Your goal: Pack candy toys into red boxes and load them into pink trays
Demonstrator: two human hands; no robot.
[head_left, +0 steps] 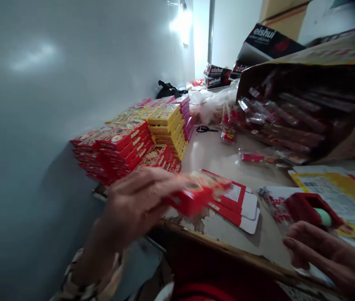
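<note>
While your left hand (pixel 135 200) has a blurry red box (pixel 191 200) gripped between thumb and fingers, your right hand (pixel 328 253) is off by the red tape dispenser (pixel 299 208), fingers loosely curled. Can't tell if that one's pinching anything, tbh.

The box you've got is up over the front edge of the tabletop (pixel 201 154), overlapping some flat red cartons (pixel 238 205) from this angle. Past your left hand, by the wall (pixel 45 104), there's a stack of red boxes (pixel 117 150), then yellow boxes (pixel 168 125) and pink boxes (pixel 186 109) behind. Black scissors (pixel 207 129) lie just right of those, and a big open carton (pixel 309 54) full of plastic-wrapped stuff (pixel 293 119) sits on your right, with flat yellow cartons (pixel 337 200) in front.
</note>
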